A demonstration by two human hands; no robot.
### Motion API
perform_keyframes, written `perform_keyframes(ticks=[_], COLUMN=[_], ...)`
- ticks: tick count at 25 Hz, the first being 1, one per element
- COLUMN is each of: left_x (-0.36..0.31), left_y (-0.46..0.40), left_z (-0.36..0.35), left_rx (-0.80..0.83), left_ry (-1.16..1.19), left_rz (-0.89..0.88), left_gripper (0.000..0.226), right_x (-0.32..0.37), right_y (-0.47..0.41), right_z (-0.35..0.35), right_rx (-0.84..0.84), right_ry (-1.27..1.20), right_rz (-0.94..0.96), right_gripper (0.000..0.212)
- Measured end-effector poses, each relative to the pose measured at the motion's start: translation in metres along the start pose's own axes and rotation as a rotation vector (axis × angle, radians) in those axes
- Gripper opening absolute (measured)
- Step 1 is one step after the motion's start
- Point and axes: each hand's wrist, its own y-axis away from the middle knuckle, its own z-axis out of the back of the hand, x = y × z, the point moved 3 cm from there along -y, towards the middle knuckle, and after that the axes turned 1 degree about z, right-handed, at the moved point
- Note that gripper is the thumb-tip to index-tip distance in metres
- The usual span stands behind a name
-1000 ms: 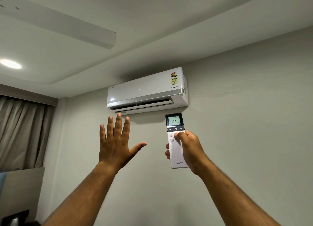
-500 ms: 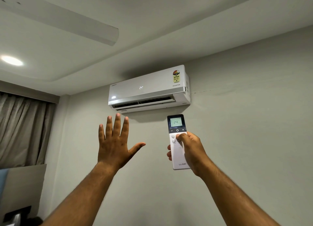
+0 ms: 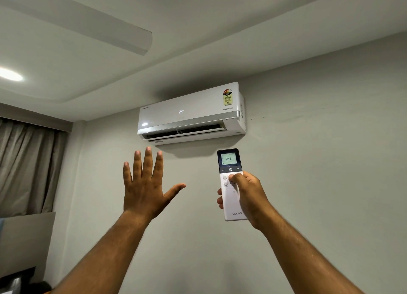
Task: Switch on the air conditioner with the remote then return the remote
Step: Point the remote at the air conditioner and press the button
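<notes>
A white wall-mounted air conditioner (image 3: 189,113) hangs high on the wall, its front display lit with 24 and its lower flap open. Below its right end, my right hand (image 3: 248,196) grips a white remote (image 3: 231,203) held upright, thumb resting on the small buttons under the power key. The remote's dark top screen reads 24. My left hand (image 3: 145,185) is raised to the left of the remote, palm toward the wall, fingers spread and holding nothing, just under the unit's left half.
A ceiling fan blade (image 3: 88,22) reaches across the upper left. A round ceiling light (image 3: 10,74) glows at the left edge. Grey curtains (image 3: 26,168) hang at the left, with a headboard-like panel (image 3: 26,243) below them.
Both hands stay raised in nearly the same pose. The air conditioner's flap has opened a little wider. My view has shifted slightly.
</notes>
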Motion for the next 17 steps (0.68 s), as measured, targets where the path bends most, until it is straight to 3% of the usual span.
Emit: perform_keyframes(ticks=[17], left_x=[-0.0082], left_y=[-0.0016], left_z=[-0.0017], left_rx=[0.002], left_ry=[-0.006], left_rz=[-0.021], left_gripper=[0.104], right_x=[0.0013], right_y=[-0.0056], right_z=[0.0082], right_rx=[-0.005], right_ry=[0.008], right_rz=[0.03], right_gripper=[0.015])
